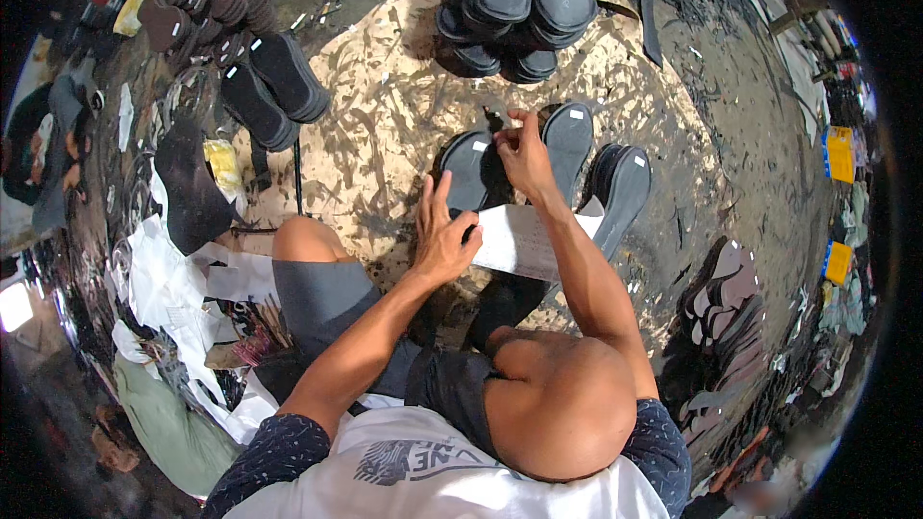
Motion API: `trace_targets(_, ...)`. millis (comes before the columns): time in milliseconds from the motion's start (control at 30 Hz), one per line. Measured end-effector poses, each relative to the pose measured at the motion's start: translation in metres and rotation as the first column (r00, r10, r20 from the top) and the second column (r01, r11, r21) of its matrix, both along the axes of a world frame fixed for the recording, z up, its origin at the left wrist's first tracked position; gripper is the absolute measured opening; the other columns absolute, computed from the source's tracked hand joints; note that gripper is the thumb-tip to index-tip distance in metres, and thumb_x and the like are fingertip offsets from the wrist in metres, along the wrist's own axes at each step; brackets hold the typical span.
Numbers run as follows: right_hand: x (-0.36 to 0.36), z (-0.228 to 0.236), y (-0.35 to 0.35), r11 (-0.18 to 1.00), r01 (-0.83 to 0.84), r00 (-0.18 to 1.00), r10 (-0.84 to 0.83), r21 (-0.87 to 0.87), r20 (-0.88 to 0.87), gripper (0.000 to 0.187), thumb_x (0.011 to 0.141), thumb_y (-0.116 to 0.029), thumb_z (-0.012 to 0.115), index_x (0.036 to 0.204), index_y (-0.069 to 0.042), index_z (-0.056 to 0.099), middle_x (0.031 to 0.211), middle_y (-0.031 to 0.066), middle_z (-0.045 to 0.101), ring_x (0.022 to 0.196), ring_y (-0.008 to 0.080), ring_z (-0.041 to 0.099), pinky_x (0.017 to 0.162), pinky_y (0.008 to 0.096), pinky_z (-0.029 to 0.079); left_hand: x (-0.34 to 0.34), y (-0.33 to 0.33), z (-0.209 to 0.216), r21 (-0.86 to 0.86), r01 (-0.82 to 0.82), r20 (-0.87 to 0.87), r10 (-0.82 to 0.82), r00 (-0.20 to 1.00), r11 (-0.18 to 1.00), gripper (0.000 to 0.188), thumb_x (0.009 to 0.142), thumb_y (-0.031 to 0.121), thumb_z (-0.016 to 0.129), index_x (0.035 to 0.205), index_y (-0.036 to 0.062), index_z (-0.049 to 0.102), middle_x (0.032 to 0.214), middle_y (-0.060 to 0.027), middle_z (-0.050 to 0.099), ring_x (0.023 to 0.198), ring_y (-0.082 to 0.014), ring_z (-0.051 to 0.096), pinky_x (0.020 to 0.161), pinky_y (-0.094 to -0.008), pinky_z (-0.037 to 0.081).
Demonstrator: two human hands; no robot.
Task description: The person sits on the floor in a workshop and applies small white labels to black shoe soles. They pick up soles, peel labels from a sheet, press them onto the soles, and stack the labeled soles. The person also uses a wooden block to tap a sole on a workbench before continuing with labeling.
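The near end of the sole (468, 173) is covered by the left hand (443, 235) and by the white sheet (524, 240); what lies under the sheet is hidden; the small thing pinched in the right hand (524, 154) is too small to be made out; the heaps toward the rim are bent and blurred by the lens.

The left hand is laid flat, fingers spread wide and pointing away from the body, its palm pressed on the sheet's left end at the sole's near end; nothing is gripped. The right hand is raised over the sole's far right edge, fingertips drawn together in a narrow pinch on something tiny; whether the sole itself is touched cannot be told. Both forearms are stretched forward between the bent knees.

The sole is dark grey, oval, lying flat on the scratched, ochre-stained board (385, 115), with a small white tag near its far end. Just right of it a second sole (569, 139) of the same kind is seen, also tagged; further right a third sole (625, 187). Beyond the sole a stack (514, 0) of black soles is piled; to its far left two more tagged pieces (274, 86) lie side by side; well to its right pale sandal parts (721, 317) are heaped.
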State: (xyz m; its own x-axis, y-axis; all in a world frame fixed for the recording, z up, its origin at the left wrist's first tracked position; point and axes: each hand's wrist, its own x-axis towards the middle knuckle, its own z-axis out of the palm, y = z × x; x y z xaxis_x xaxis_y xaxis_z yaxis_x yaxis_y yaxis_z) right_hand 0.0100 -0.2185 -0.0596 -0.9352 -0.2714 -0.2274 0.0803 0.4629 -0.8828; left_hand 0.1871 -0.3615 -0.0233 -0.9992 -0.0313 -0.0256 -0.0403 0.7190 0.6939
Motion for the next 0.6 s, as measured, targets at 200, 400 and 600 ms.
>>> trace_targets(200, -0.016, 0.016, 0.009, 0.957, 0.192, 0.913, -0.092, -0.219, 0.398, 0.024, 0.099, -0.024, 0.069, 0.108, -0.004, 0.060, 0.086, 0.0029, 0.067, 0.076, 0.0104, 0.063, 0.066, 0.0253, 0.052, 0.009, -0.005, -0.010, -0.077, -0.019, -0.059, 0.014, 0.998, 0.997, 0.015, 0.086, 0.014, 0.069, 0.094, 0.0018, 0.068, 0.162, -0.0312, 0.021, 0.149, -0.0551, 0.016, 0.117, -0.0639, 0.023)
trace_targets(400, -0.006, -0.001, 0.001, 0.981, -0.194, 0.943, 0.188, -0.007, 0.274, 0.027, 0.092, -0.027, 0.073, 0.092, 0.000, 0.070, 0.084, 0.0140, 0.070, 0.080, 0.0229, 0.064, 0.078, 0.0383, 0.051, 0.031, -0.015, -0.007, 0.068, -0.072, -0.084, 0.078, 0.993, 0.995, 0.015, 0.086, 0.012, 0.068, 0.094, -0.0003, 0.066, 0.159, -0.0344, 0.023, 0.144, -0.0546, 0.026, 0.117, -0.0611, 0.025)
trace_targets(600, 0.013, -0.024, -0.013, 0.983, 0.024, 0.958, 0.029, 0.180, -0.286, 0.025, 0.093, -0.017, 0.070, 0.100, 0.007, 0.068, 0.096, 0.0250, 0.067, 0.097, 0.0343, 0.065, 0.079, 0.0421, 0.053, 0.028, -0.015, -0.019, 0.136, -0.077, -0.089, 0.090, 0.992, 0.988, 0.014, 0.088, 0.012, 0.067, 0.095, -0.0003, 0.065, 0.160, -0.0347, 0.022, 0.145, -0.0535, 0.027, 0.117, -0.0591, 0.026)
